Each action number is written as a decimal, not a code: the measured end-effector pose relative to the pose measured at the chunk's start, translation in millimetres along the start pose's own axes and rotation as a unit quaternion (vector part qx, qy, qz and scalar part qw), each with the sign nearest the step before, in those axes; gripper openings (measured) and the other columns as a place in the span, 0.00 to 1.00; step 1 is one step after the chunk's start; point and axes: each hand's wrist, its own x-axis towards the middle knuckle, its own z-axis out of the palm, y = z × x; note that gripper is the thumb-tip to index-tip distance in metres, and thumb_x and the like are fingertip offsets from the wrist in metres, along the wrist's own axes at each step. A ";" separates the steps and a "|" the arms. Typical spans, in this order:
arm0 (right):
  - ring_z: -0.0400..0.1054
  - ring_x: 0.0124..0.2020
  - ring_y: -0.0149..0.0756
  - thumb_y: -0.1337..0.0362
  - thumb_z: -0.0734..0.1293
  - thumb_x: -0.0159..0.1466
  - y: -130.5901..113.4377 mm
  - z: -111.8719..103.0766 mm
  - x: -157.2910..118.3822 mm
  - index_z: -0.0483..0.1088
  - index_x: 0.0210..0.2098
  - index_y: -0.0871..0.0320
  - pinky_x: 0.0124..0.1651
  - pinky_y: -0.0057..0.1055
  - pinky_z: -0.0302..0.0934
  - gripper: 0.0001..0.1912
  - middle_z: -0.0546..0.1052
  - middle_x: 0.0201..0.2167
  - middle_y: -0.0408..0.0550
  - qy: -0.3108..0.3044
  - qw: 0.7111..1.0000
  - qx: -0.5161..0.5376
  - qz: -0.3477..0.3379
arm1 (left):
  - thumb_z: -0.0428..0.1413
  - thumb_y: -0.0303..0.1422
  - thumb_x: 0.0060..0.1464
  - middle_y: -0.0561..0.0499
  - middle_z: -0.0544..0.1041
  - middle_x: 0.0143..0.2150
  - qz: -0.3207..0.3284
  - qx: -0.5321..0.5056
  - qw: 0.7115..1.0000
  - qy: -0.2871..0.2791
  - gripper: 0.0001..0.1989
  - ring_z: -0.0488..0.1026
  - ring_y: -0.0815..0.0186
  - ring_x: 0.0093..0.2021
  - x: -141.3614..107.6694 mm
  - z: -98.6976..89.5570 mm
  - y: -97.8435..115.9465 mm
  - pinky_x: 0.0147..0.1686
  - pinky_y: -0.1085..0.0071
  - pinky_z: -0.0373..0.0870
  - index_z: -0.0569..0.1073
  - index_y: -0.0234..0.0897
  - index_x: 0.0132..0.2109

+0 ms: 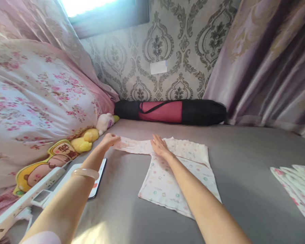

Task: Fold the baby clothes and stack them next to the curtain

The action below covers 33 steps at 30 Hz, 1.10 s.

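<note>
A small white printed garment point(165, 188) lies spread on the grey sheet, one sleeve stretched out to the left. My left hand point(111, 140) pinches the end of that sleeve. On the garment near the shoulder, where the sleeve joins the body, my right hand point(159, 145) rests flat with its fingers extended. The right forearm crosses over the garment and hides part of its lower right side.
A phone point(100, 179) lies under my left forearm beside a white power strip point(48, 181). Plush toys point(86, 139) line the left edge. A black and red rolled bag point(160, 112) lies along the wall. Folded cloths point(295, 189) are at the right.
</note>
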 end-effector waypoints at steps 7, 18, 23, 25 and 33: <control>0.68 0.54 0.39 0.61 0.52 0.69 22.7 -60.1 -23.3 0.66 0.52 0.59 0.56 0.39 0.61 0.18 0.71 0.56 0.58 0.073 0.915 0.374 0.130 | 0.55 0.33 0.42 0.55 0.64 0.17 0.024 -0.129 0.991 0.005 0.07 0.67 0.66 0.21 -23.5 0.4 72.1 0.18 0.74 0.59 0.65 0.37 0.25; 0.75 0.35 0.41 0.52 0.49 0.71 58.1 -82.6 -62.3 0.66 0.43 0.62 0.41 0.42 0.70 0.23 0.78 0.34 0.58 0.037 0.758 0.608 0.233 | 0.58 0.46 0.50 0.43 0.77 0.44 0.269 -0.337 0.880 -0.198 0.20 0.74 0.63 0.46 -99.5 82.3 186.8 0.44 0.70 0.70 0.73 0.33 0.42; 0.74 0.40 0.45 0.42 0.50 0.67 63.8 -83.3 -63.6 0.67 0.48 0.57 0.44 0.52 0.69 0.29 0.78 0.41 0.54 0.071 0.712 0.663 0.220 | 0.42 0.36 0.63 0.39 0.75 0.53 0.190 -0.257 0.944 -0.080 0.19 0.73 0.63 0.52 -84.5 127.3 165.9 0.50 0.68 0.68 0.71 0.32 0.51; 0.74 0.41 0.47 0.41 0.54 0.65 61.9 -85.8 -65.1 0.67 0.47 0.57 0.44 0.54 0.68 0.28 0.78 0.41 0.54 0.072 0.712 0.661 0.225 | 0.43 0.28 0.59 0.41 0.76 0.52 0.170 -0.195 0.965 -0.040 0.18 0.73 0.62 0.52 -78.5 143.5 149.6 0.52 0.66 0.67 0.72 0.32 0.50; 0.75 0.40 0.46 0.58 0.66 0.61 62.3 -101.5 -67.9 0.70 0.42 0.63 0.45 0.47 0.70 0.15 0.79 0.35 0.56 0.029 0.763 0.627 0.154 | 0.44 0.23 0.55 0.38 0.72 0.57 0.123 -0.104 0.987 -0.006 0.25 0.69 0.56 0.58 -85.7 180.0 114.7 0.54 0.63 0.65 0.66 0.31 0.60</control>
